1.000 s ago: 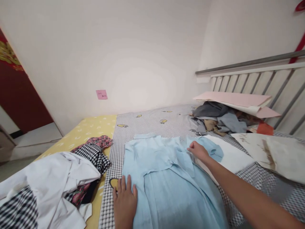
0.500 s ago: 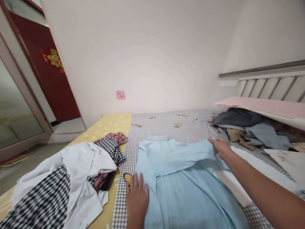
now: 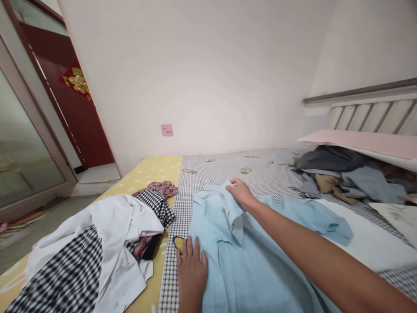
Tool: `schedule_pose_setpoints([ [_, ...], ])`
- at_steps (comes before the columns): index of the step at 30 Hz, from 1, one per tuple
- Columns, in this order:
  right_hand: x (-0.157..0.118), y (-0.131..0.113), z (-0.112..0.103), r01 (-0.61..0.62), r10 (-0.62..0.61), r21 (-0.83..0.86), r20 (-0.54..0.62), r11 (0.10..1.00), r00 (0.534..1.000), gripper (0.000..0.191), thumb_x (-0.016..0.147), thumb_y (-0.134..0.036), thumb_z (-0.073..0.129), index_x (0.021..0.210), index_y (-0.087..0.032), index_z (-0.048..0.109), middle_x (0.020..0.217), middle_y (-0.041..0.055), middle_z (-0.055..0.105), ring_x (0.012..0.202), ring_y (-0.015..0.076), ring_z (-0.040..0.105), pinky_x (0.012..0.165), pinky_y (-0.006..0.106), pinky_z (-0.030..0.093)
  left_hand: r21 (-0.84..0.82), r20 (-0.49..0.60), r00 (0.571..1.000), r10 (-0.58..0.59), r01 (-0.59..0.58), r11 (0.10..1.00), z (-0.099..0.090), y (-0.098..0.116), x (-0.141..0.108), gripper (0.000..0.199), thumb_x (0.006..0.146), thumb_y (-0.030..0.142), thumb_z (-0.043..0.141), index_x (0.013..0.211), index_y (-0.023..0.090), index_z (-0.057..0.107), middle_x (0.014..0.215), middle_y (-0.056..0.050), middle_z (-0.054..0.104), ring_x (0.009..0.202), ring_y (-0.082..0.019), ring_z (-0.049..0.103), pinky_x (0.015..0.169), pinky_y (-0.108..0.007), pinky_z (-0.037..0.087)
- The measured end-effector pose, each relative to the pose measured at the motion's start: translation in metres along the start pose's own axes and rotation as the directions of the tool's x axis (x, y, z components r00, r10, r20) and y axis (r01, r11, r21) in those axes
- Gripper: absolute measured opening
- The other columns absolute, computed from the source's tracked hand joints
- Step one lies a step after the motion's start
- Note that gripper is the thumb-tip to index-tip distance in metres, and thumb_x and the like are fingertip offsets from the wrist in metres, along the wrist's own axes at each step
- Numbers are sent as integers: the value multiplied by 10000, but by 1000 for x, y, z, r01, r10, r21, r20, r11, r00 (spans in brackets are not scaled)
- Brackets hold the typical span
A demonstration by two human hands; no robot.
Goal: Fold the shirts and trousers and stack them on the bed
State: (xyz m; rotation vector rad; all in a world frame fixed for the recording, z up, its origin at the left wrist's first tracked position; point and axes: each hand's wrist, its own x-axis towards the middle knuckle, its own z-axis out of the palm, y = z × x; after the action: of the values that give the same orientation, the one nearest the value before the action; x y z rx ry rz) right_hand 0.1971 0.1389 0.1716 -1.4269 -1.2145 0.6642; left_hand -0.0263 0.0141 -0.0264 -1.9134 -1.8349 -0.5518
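Note:
A light blue shirt lies spread over the checked bedding in front of me. Flat along its left edge, fingers spread, rests my left hand. My right hand pinches the shirt's fabric close to the collar, where the cloth bunches up beneath the fingers. One blue sleeve stretches out to the right, beyond my forearm, over a white cloth. The forearm hides part of the shirt's right half.
Left of the shirt is a heap with a white shirt and black-and-white checked cloth. Grey and tan clothes pile at the right beneath a pink board. A wall with a pink note rises behind the bed.
My right hand has moved left from the shirt's right shoulder to near the collar. Fabric is now gathered there, and a sleeve lies out to the right. My left hand stays at the left edge.

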Motion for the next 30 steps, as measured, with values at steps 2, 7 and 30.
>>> schedule_pose_setpoints([
  [2,-10,4,13,13,-12,-46,27,999,1000,156,646,-255,705,781,-231,630,736,-12,636,798,199,611,741,290,449,0,-9,1000,0,0,1000,1,0,0,477,983,275,398,1408,224,607,1477,-130,590,1375,-326,540,1127,-571,425],
  [7,-24,18,32,-28,29,-14,72,1000,997,189,635,-242,699,814,-230,639,818,10,670,915,224,627,816,308,449,-21,-1,1000,-3,3,1000,5,-2,0,482,980,287,408,1417,216,597,1487,-144,579,1386,-337,525,1143,-579,397],
  [30,-32,49,48,-319,195,471,294,822,936,332,749,-310,725,1056,-249,613,842,24,730,733,196,700,644,319,559,-15,-16,1000,9,-9,1000,-1,-3,1,477,976,271,427,1414,206,605,1474,-141,597,1378,-322,526,1130,-555,408],
])
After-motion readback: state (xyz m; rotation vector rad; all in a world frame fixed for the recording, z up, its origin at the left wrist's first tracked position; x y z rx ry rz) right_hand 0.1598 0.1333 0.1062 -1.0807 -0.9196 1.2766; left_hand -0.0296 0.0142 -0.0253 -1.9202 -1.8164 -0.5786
